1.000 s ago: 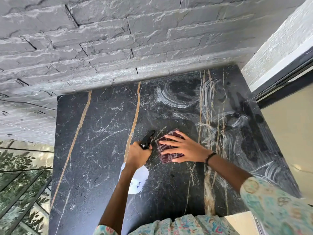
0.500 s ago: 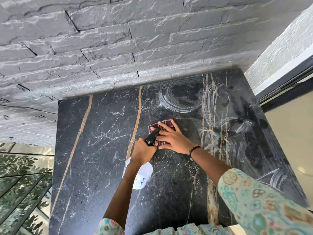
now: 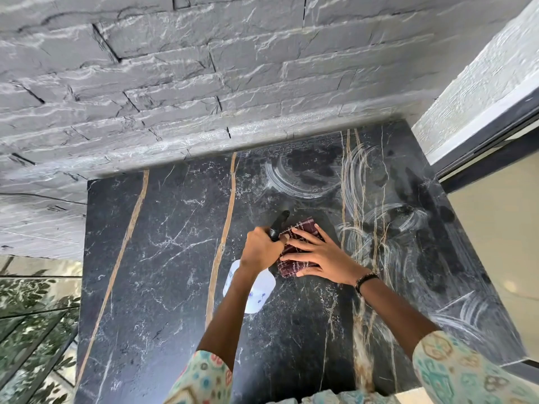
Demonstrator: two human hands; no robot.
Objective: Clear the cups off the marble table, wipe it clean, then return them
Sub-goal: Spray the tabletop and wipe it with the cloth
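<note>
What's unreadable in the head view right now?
- Spray bottle: label too small; the body is mostly under the left hand and forearm.
- Cloth: middle hidden under the right hand.
- Marble table: near edge cut off by the frame and sleeves.
- Cups: none in view.

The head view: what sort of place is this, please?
Probably a home's balcony or terrace edge: a black marble table against a grey stone-clad wall, with a glass railing and foliage beside it.
</note>
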